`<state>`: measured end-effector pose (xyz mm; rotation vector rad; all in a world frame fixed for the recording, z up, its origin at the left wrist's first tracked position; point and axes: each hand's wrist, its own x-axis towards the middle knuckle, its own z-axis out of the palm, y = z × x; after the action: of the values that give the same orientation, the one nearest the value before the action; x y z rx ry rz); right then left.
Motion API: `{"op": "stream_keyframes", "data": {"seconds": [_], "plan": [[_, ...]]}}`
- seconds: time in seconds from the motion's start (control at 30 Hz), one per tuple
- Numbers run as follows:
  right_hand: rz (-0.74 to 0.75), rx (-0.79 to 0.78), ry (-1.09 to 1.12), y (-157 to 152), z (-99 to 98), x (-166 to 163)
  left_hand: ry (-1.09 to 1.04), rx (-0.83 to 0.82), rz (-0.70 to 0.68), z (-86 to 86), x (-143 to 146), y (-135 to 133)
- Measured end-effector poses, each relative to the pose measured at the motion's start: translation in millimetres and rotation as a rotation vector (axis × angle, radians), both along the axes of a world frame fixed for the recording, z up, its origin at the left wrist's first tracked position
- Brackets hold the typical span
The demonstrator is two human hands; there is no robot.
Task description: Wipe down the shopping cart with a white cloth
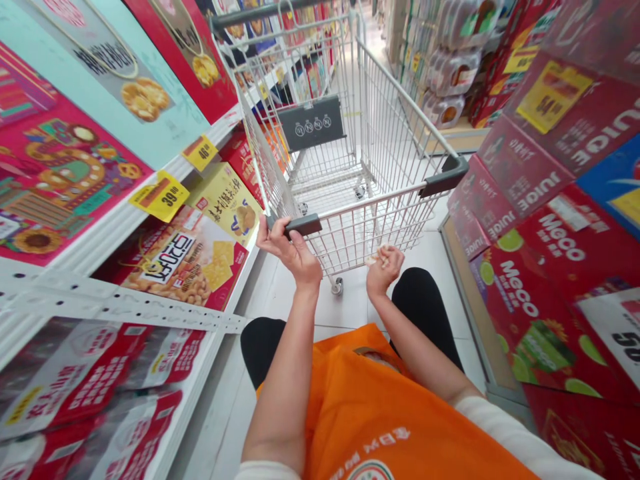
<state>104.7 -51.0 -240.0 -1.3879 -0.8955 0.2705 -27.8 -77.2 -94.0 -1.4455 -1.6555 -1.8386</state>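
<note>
A wire shopping cart (367,206) stands right in front of me, its silver basket holding nothing that I can see. My left hand (293,252) is closed around the dark plastic corner piece (305,225) on the cart's near left rim. Close to the basket's near wire wall, my right hand (385,270) is clenched on a crumpled pale cloth (373,258). Much of that cloth is hidden inside the fist. Whether the right hand touches the wires, I cannot tell.
Shelves on the left carry gift boxes, a snack box (183,260) and yellow price tags (160,197). Stacked red drink cartons (530,267) rise close on the right. A caster (337,287) rests on the white tiled floor (273,287); my knees flank the near end.
</note>
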Motion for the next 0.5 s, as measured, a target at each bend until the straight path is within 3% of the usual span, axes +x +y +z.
{"op": "stream_keyframes", "data": {"seconds": [0.13, 0.33, 0.4, 0.5], "plan": [[0.198, 0.018, -0.036, -13, -4.6, -4, 0.012, -0.012, -0.019, 0.7, -1, -1], [-0.007, 0.026, 0.052, -3, 0.3, 8, -0.008, -0.02, -0.035, -0.8, 1, -1], [0.064, 0.001, 0.038, -10, -0.7, -8, -0.026, -0.011, -0.02, -0.7, 4, 1], [0.323, 0.022, -0.019, -29, -3.9, -31, -0.003, -0.009, -0.023, -0.4, 4, 0]]}}
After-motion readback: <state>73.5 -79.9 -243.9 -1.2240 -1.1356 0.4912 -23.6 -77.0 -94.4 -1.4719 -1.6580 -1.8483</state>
